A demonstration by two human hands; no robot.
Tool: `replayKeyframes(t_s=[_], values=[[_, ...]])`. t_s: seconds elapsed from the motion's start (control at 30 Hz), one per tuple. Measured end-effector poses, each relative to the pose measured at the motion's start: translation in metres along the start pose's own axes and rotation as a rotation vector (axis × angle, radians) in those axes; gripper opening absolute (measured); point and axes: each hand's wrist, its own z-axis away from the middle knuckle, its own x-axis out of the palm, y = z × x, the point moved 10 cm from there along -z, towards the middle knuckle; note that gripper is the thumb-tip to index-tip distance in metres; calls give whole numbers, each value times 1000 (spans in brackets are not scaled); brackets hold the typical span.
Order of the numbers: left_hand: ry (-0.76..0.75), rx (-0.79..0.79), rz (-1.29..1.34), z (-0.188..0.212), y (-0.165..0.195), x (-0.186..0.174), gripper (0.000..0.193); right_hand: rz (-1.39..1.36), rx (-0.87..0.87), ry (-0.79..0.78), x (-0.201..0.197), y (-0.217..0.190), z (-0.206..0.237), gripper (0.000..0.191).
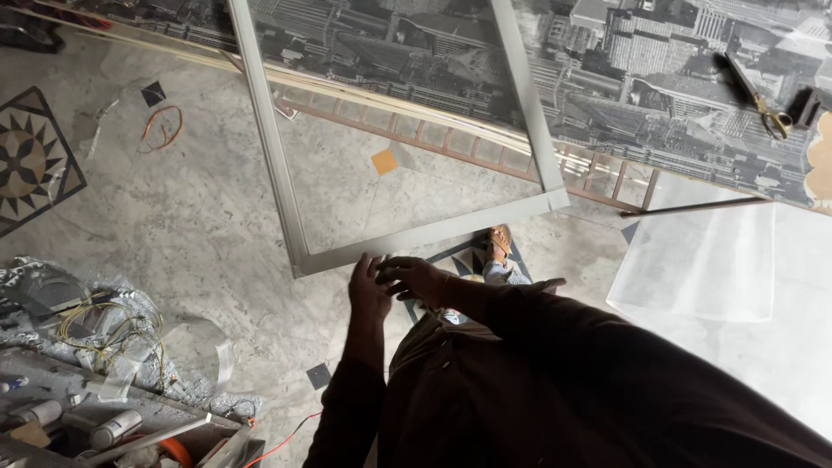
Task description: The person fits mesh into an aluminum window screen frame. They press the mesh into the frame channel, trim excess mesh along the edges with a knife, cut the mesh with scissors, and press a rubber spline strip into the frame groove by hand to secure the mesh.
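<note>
By my left side sits a messy tray (52,425) with spray cans (113,427) and yellow wires (104,329) near it. A big frame (407,236) of smooth grey metal leans out over the marble floor (191,217), its bottom bar just in front of me. My left hand (368,290) is flat and open, fingers touching that bar. My right hand (416,279) is open too, just below it, holding nothing.

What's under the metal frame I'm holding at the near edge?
Through the metal frame, the marble floor with an orange inlay tile shows, and farther up a cityscape-printed table. Both hands, left and right, meet at its near rail, hiding the floor below them.
</note>
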Motion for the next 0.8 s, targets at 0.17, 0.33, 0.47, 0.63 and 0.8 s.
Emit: replayKeyframes(t_s=[0.17, 0.33, 0.47, 0.63, 0.8], values=[[299, 135, -162, -8, 55, -24, 47, 534, -184, -466, -15, -33, 99, 39], [435, 287, 12, -5, 112, -29, 38, 304, -228, -119, -231, -81, 206, 41], [419, 255, -34, -21, 84, -13, 35, 1131, -337, 862, -457, -171, 330, 32], [389, 69, -214, -39, -22, 28, 32, 1240, -287, 1524, -588, -244, 453, 25], [382, 81, -300, -51, -60, 69, 36, 1271, -242, 1522, -636, -272, 454, 38]])
